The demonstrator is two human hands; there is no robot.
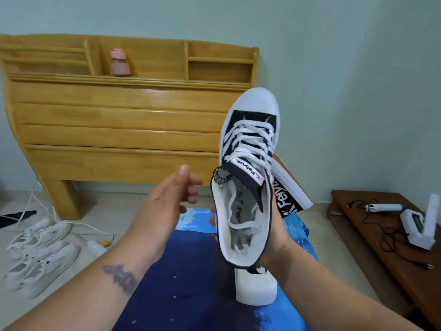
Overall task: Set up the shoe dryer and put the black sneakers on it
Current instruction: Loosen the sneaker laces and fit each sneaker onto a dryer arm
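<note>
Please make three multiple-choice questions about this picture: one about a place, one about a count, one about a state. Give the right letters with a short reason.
1. Where is the pink bottle?
A. in the wooden headboard's shelf
B. on the floor
C. on the brown bench

2. How many white sneakers lie on the floor at left?
A. one
B. two
C. four

3. What is the left hand doing?
A. gripping a cable
B. open, holding nothing
C. holding the bottle

Answers: 1 A, it stands in a compartment. 2 B, a pair. 3 B, only the right hand holds the black sneaker.
</note>
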